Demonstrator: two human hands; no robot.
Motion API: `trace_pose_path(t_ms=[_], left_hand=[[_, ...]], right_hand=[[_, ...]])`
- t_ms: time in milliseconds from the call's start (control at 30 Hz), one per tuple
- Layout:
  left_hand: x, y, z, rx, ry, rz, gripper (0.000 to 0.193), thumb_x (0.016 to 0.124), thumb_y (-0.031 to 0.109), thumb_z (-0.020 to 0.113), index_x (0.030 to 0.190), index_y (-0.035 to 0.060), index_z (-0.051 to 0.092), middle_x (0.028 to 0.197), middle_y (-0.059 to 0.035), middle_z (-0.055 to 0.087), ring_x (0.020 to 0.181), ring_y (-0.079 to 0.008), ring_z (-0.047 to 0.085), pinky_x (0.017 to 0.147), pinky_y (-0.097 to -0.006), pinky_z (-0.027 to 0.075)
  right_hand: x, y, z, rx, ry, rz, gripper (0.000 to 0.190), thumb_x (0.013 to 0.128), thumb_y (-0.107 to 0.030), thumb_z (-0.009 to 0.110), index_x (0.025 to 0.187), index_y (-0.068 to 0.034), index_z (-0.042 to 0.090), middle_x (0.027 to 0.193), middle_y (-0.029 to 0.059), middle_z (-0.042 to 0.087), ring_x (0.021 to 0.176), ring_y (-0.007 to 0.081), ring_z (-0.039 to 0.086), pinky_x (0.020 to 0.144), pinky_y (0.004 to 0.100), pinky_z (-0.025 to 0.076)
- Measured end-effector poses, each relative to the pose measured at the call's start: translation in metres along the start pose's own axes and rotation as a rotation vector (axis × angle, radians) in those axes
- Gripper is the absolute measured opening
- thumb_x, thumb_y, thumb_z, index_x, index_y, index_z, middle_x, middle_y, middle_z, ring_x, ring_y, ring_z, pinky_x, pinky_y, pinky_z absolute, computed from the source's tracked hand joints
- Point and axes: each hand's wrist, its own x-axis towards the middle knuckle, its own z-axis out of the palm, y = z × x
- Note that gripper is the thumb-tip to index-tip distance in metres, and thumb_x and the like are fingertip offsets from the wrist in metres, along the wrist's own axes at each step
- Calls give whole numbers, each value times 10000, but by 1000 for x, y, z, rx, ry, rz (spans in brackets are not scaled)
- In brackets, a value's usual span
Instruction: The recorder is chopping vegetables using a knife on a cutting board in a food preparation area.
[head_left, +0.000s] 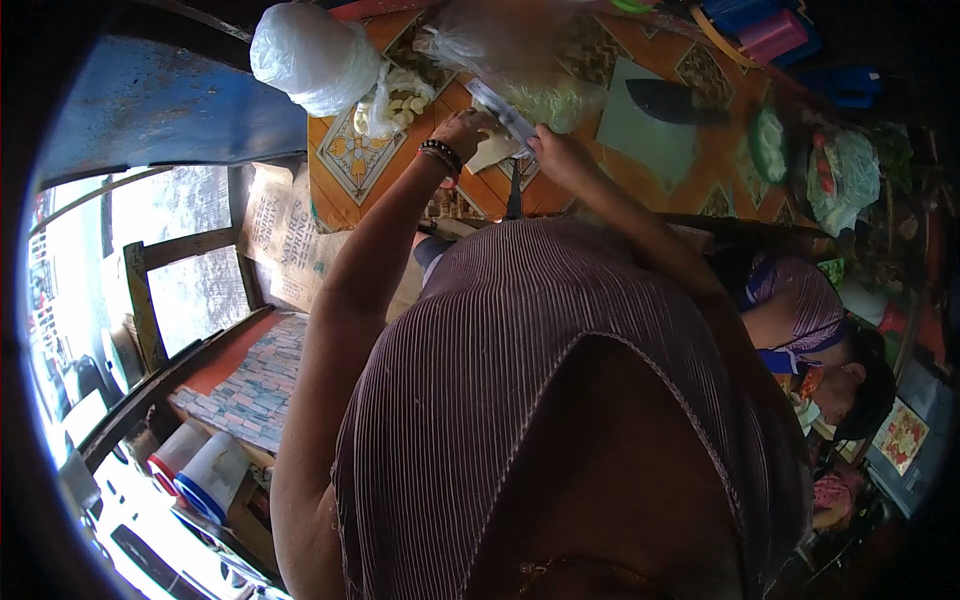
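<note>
My right hand (561, 156) grips one end of a long, pale, flat blade-like tool (501, 112), which points up and left across the table. Close to the tool's left side is my left hand (463, 136), with dark beaded bracelets at the wrist; its fingertips are too unclear to tell whether they hold anything. Beneath and between the hands lies a pale flat piece (491, 152), perhaps a board. A dark knife (514, 196) lies near the table's front edge. Left of my left hand, pale peeled pieces (401, 112) sit in an open plastic bag.
The patterned table (442, 176) bears a stuffed white plastic bag (315, 60), a bag of greens (555, 105), and a pale green board (637, 135) under a broad dark knife (667, 103). Farther right is a bag with red produce (844, 176). A person (802, 322) is at lower right.
</note>
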Motion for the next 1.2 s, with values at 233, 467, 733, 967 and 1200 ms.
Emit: trace_pose_path(t_ms=[233,467,733,967,1200], left_hand=[[-10,7,14,-42,161,-63,261,701,136,636,953,103,573,948,-66,567,944,-272,504,803,-363,411],[-14,11,29,-164,279,-196,126,735,142,587,854,109,613,860,-62,596,843,-249,556,723,-355,444],[-12,7,34,-132,284,-177,106,762,132,530,807,98,619,794,-75,606,737,-263,585,641,-345,459],[-13,20,21,-214,305,-190,128,743,130,537,835,94,619,786,-79,613,747,-246,592,644,-336,459],[-10,12,21,-198,219,-262,134,721,133,555,832,115,629,791,-75,622,753,-237,597,648,-324,463]], right_hand=[[1,-1,8,-65,31,-64,241,876,-227,401,884,9,450,682,199,561,664,367,564,603,466,425],[19,-22,5,-151,8,-190,182,847,-166,405,874,7,456,707,198,581,665,354,582,576,447,458],[33,-11,27,-231,63,-169,219,790,-103,405,957,30,455,738,199,596,695,346,597,591,441,474],[29,-10,32,-208,-50,-102,203,795,-110,399,943,20,447,795,210,588,731,365,586,635,464,461],[37,-29,6,-163,-156,-38,187,805,-106,404,940,18,443,893,223,565,815,379,560,698,473,441]])
